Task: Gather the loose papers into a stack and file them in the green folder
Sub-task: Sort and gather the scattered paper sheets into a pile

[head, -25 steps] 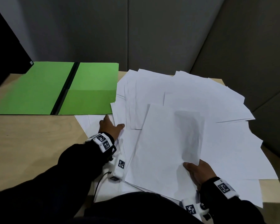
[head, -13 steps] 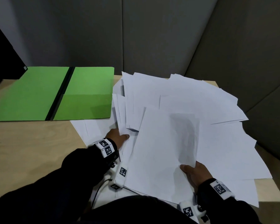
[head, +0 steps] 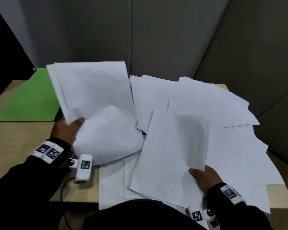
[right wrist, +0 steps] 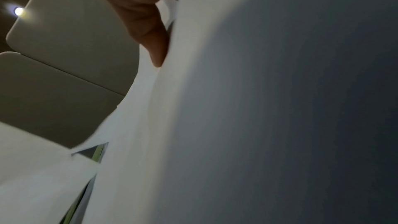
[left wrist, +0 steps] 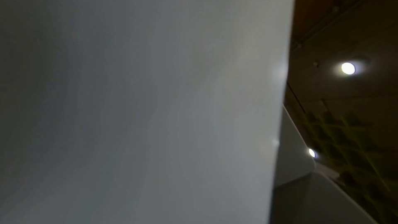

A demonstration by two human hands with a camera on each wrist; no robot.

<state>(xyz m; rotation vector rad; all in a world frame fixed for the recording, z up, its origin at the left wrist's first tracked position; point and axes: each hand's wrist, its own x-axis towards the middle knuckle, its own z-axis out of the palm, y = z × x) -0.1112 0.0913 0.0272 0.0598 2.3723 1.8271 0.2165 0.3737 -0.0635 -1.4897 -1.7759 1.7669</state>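
Gripping the near right corner of a large white sheet (head: 173,151), the right hand (head: 204,178) sits closest to the camera, thumb on top of the paper and the other fingers hidden beneath it. The right wrist view shows that thumb (right wrist: 150,37) pressed against the sheet's edge, with the paper filling most of the picture in blur; thin slivers of green show through gaps between sheets low on the left. That sheet is tilted up off the pile, its far part shadowed grey.

On the other side, the left hand (head: 68,130) holds a bundle of white sheets (head: 96,103) lifted above the table (head: 23,141), thumb on the upper face, the remaining fingers covered by paper. How many sheets are in the bundle cannot be told; at least two edges show at its top left corner. The left wrist view is almost wholly taken up by blurred grey-white paper (left wrist: 140,100), and no fingers can be made out there.

Beneath and beyond both hands, the loose papers (head: 206,105) lie fanned across the right half of the table, overlapping, some hanging past the near and right edges.

Farther left lies the green folder (head: 28,103), flat on the table; its right part is hidden behind the raised bundle. A dark object (head: 5,52) at the far left is cut off by the picture's edge.
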